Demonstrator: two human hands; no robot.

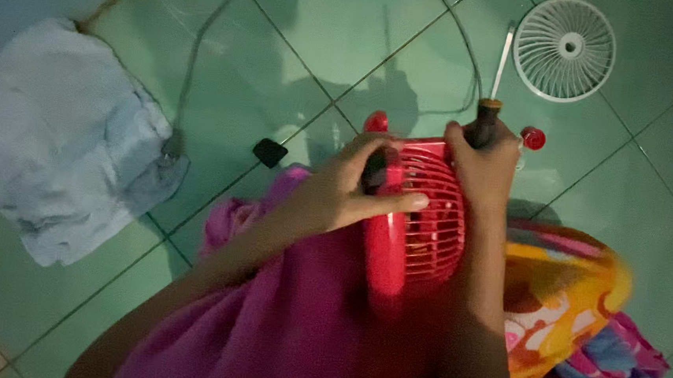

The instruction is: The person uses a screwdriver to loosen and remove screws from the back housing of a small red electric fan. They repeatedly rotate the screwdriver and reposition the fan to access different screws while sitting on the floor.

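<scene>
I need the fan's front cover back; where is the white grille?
The white grille lies on the green floor at top right, beyond the right hand.

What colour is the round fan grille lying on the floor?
The round grille is white, seen in the head view.

Floor (299,44): pale green square tiles, dark grout lines running diagonally across the view. Dim light, hard shadows on the tiles.

On it:
- crumpled white-grey cloth (63,142), far left, spread over several tiles
- thin grey cable (196,53) running down from the top edge to a plug end just beside the cloth's right edge
- small black block (269,152), near a grout crossing, right of the cloth, apart from it
- round white fan grille (564,49), lying flat, top right
- slim white rod (503,62) just left of the grille, angled
- second dark cable (462,36) curving down from the top edge, left of the rod
</scene>
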